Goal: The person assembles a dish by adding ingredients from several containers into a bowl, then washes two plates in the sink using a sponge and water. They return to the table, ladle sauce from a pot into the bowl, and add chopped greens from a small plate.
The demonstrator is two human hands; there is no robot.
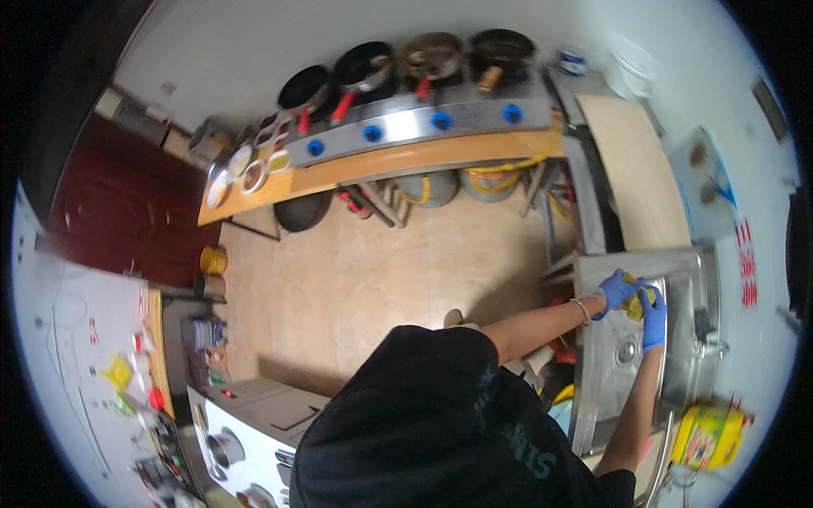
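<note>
A stainless steel sink (625, 374) lies to the right of my body. Over its basin, both hands, in blue gloves, grip one yellow-green cloth or leafy item, blurred here (632, 305). My left hand (617, 291) has its fingers closed on the item's upper left part. On its right side, my right hand (653, 317) pinches the same item. The drain (627, 351) shows in the basin below them. A faucet (714, 348) stands at the sink's right edge.
A pale board (635, 171) lies on the counter beyond the sink. A yellow detergent jug (711, 438) stands at the near right. Several pans sit on the gas stove (406, 124), with gas cylinders (429, 188) beneath. Bowls of ingredients (254, 176) stand on the wooden table's left end.
</note>
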